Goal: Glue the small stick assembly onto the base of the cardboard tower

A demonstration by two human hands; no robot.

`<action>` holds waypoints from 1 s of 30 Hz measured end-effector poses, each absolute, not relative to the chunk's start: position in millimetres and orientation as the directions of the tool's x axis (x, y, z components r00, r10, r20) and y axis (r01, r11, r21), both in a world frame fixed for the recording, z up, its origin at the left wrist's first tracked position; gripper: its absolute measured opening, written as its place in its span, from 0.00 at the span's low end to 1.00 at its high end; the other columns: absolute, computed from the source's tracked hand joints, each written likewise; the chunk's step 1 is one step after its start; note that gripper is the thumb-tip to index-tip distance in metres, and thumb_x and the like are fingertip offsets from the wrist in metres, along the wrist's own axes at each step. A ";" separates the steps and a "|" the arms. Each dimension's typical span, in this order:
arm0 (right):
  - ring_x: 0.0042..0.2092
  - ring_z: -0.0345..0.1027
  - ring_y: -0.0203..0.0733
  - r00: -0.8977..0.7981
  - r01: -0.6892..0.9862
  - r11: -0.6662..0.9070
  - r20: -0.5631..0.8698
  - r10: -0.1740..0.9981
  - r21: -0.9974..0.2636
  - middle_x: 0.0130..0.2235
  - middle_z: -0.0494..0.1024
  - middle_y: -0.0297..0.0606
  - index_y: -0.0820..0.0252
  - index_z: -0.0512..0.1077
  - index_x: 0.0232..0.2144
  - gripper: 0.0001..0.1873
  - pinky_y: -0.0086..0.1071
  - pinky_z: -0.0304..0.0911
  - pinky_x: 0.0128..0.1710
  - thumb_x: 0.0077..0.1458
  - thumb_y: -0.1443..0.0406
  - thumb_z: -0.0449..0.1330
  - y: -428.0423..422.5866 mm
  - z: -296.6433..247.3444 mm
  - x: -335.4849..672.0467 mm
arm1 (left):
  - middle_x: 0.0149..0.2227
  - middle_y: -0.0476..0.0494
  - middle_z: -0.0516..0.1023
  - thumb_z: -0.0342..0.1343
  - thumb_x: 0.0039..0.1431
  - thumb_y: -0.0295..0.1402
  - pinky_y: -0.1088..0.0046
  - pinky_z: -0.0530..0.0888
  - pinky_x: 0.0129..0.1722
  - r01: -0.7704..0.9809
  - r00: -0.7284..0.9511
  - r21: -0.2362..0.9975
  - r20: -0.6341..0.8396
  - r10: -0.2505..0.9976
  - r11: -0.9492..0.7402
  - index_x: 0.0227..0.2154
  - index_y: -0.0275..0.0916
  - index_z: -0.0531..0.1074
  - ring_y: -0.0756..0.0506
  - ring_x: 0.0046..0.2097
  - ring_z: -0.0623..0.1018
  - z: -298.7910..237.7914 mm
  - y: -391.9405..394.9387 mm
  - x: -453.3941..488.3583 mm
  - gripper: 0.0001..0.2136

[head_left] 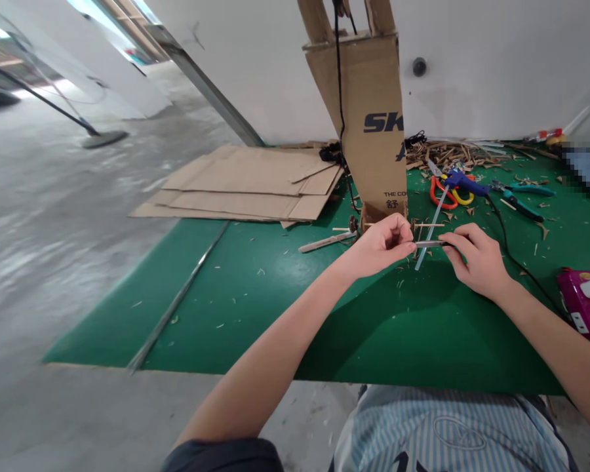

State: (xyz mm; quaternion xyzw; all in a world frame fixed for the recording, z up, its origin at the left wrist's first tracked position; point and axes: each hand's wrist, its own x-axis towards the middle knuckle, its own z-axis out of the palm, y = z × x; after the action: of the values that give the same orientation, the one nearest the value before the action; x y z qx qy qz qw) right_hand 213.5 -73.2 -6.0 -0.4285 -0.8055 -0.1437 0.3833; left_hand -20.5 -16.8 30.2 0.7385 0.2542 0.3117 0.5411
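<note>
My left hand (384, 246) is closed in a pinch just in front of the base of a tall cardboard structure (368, 118), fingertips pressed on one end of a thin dark metal tool (430, 244). My right hand (472, 257) grips the other end of that tool, fingers curled round it. A thin wooden stick (425, 225) runs across the structure's base behind the hands. A blue glue gun (459, 180) with a long glue stick (430, 233) lies just beyond my right hand, its black cord trailing right.
Green mat (255, 308) covers the floor. Flat cardboard sheets (246, 183) lie at the back left. Orange scissors (440, 193), teal pliers (521, 200), wood scraps (447, 154) and a pink device (583, 305) sit to the right. A metal rod (177, 301) lies on the mat's left.
</note>
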 end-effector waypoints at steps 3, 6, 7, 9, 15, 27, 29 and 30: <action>0.35 0.69 0.39 -0.355 0.800 0.595 0.743 0.568 -0.073 0.35 0.73 0.39 0.61 0.75 0.42 0.08 0.32 0.66 0.33 0.63 0.68 0.56 -72.9 -5.8 214.0 | 0.29 0.53 0.64 0.60 0.60 0.34 0.77 0.62 0.27 0.054 0.678 0.959 0.171 0.715 -0.280 0.30 0.40 0.58 0.54 0.28 0.64 30.0 -16.3 -20.8 0.13; 0.35 0.69 0.39 -0.358 0.808 0.586 0.746 0.562 -0.054 0.35 0.73 0.39 0.60 0.75 0.42 0.08 0.32 0.65 0.33 0.63 0.68 0.57 -72.7 -6.4 215.1 | 0.29 0.54 0.64 0.61 0.58 0.34 0.77 0.63 0.27 0.061 0.659 0.959 0.169 0.733 -0.276 0.31 0.40 0.60 0.54 0.28 0.64 29.5 -15.4 -21.5 0.13; 0.35 0.69 0.39 -0.357 0.812 0.582 0.747 0.561 -0.050 0.35 0.73 0.38 0.60 0.75 0.42 0.08 0.32 0.65 0.33 0.63 0.68 0.57 -72.7 -6.7 215.5 | 0.29 0.54 0.64 0.61 0.57 0.34 0.77 0.64 0.27 0.060 0.649 0.959 0.173 0.741 -0.277 0.31 0.40 0.60 0.54 0.29 0.65 29.3 -15.1 -21.8 0.13; 0.35 0.69 0.39 -0.354 0.818 0.573 0.748 0.562 -0.043 0.35 0.74 0.38 0.59 0.75 0.42 0.08 0.32 0.65 0.33 0.63 0.68 0.57 -72.7 -7.1 216.1 | 0.30 0.53 0.64 0.62 0.57 0.34 0.77 0.65 0.28 0.068 0.629 0.958 0.176 0.757 -0.279 0.32 0.40 0.61 0.54 0.29 0.66 28.8 -14.5 -22.1 0.13; 0.35 0.69 0.38 -0.344 0.831 0.555 0.737 0.582 -0.051 0.35 0.74 0.38 0.57 0.75 0.42 0.08 0.32 0.65 0.34 0.64 0.67 0.56 -73.0 -7.3 216.1 | 0.30 0.53 0.65 0.61 0.57 0.34 0.77 0.64 0.27 0.105 0.635 0.961 0.133 0.761 -0.256 0.31 0.40 0.61 0.54 0.29 0.66 29.2 -14.5 -21.5 0.12; 0.36 0.69 0.38 -0.301 0.848 0.524 0.748 0.591 -0.073 0.35 0.74 0.37 0.56 0.74 0.42 0.08 0.32 0.65 0.34 0.63 0.67 0.56 -71.8 -8.0 218.5 | 0.29 0.53 0.65 0.62 0.55 0.34 0.76 0.64 0.27 0.167 0.562 0.918 0.211 0.800 -0.359 0.31 0.40 0.62 0.54 0.27 0.65 25.6 -11.3 -23.5 0.12; 0.36 0.69 0.38 -0.282 0.854 0.513 0.752 0.595 -0.085 0.35 0.74 0.37 0.56 0.74 0.43 0.08 0.32 0.65 0.34 0.63 0.68 0.56 -71.2 -8.3 218.8 | 0.28 0.52 0.68 0.62 0.56 0.34 0.76 0.64 0.27 0.214 0.532 0.905 0.208 0.821 -0.368 0.32 0.39 0.65 0.53 0.27 0.66 23.9 -9.9 -23.7 0.10; 0.36 0.69 0.38 -0.279 0.857 0.509 0.754 0.595 -0.085 0.35 0.74 0.37 0.56 0.74 0.43 0.08 0.31 0.65 0.35 0.63 0.68 0.56 -71.0 -8.4 218.7 | 0.28 0.52 0.69 0.62 0.56 0.35 0.76 0.64 0.26 0.239 0.525 0.898 0.201 0.827 -0.370 0.33 0.39 0.67 0.53 0.27 0.67 23.4 -9.8 -23.3 0.09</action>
State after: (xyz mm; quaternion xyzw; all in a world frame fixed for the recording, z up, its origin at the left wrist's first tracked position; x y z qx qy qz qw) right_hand 218.7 -71.0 -8.4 -0.4647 -0.7810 -0.1721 0.3801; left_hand -23.3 -9.8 23.4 0.7563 0.3525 0.3364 0.4367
